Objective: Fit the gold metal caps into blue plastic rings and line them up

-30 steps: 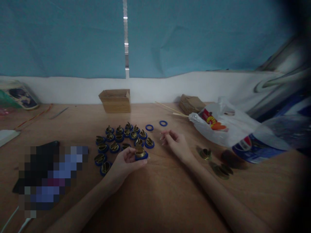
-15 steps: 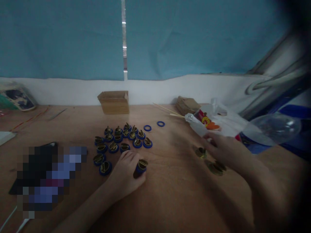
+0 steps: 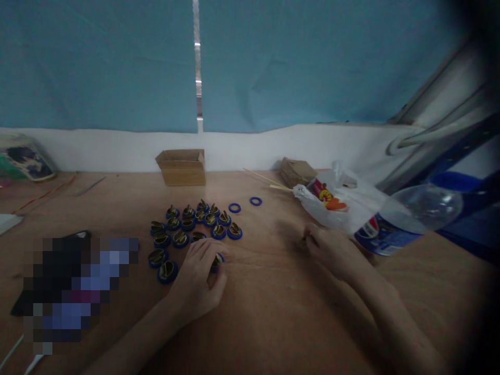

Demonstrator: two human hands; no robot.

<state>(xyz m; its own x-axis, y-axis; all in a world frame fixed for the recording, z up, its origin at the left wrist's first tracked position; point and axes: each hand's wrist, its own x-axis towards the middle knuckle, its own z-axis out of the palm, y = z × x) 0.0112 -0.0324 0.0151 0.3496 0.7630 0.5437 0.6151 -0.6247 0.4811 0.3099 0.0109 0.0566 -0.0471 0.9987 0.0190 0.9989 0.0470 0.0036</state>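
On the wooden table stand several round brass pieces (image 3: 180,238), each with an upright flap and a blue ring round its base. My left hand (image 3: 199,278) curls over one such brass piece (image 3: 217,262) at the right front of the group, its thumb and fingers around it. To the right, my right hand (image 3: 330,250) rests low over the table with its fingertips pinched on a small brass piece (image 3: 302,242), mostly hidden by the fingers. Two loose blue rings (image 3: 235,208) lie flat behind the group.
A small open cardboard box (image 3: 183,169) stands at the back wall. Behind my right hand are a white plastic bag (image 3: 353,200), a brown paper packet (image 3: 299,171), thin sticks (image 3: 267,178) and a plastic bottle (image 3: 404,224). A dark phone-like object (image 3: 80,239), partly pixelated, lies at left.
My left hand has moved slightly up and left with its ringed brass piece, bringing it lower beside the group. My right hand has come left and down, its fingers closing on a brass piece.
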